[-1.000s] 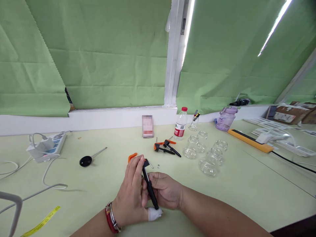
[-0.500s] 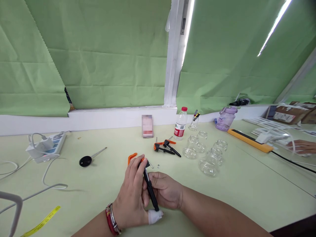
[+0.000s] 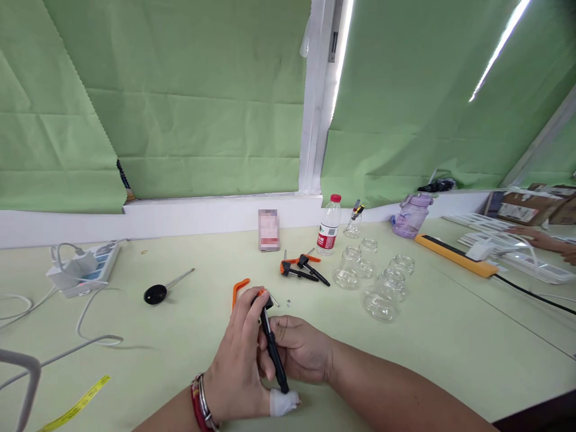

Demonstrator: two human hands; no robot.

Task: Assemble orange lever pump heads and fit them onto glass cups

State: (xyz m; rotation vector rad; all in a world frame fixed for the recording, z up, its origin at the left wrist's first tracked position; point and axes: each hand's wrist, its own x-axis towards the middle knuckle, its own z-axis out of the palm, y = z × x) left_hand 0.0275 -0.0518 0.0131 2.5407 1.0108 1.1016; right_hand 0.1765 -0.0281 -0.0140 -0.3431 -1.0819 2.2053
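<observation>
Both my hands are closed on a black-and-orange tool with a shiny metal rod and a long black tubular body [image 3: 275,359]. My left hand [image 3: 243,354] spans its length, fingers over the orange and black top, thumb with a white wrapping against the lower end. From the right, my right hand [image 3: 303,348] grips the middle of the tool, its fingers partly hidden behind the tube. An orange lever-shaped part [image 3: 239,289] sticks out beyond my left fingers; whether it joins the tool is hidden. Small metal pieces [image 3: 288,303] lie just past the tool's top.
Two similar black-and-orange tools [image 3: 306,269] lie farther back. Several glass jars [image 3: 380,303] stand to the right, behind them a red-capped bottle [image 3: 329,228] and a screwdriver jar [image 3: 353,227]. A black disc with a rod [image 3: 156,294] and power strip [image 3: 96,270] are left. Another person's hand [image 3: 537,239] is far right.
The tool's lower end and my left thumb have shifted slightly downward, with both hands keeping their grip. At far right, the other person's hand has moved farther back.
</observation>
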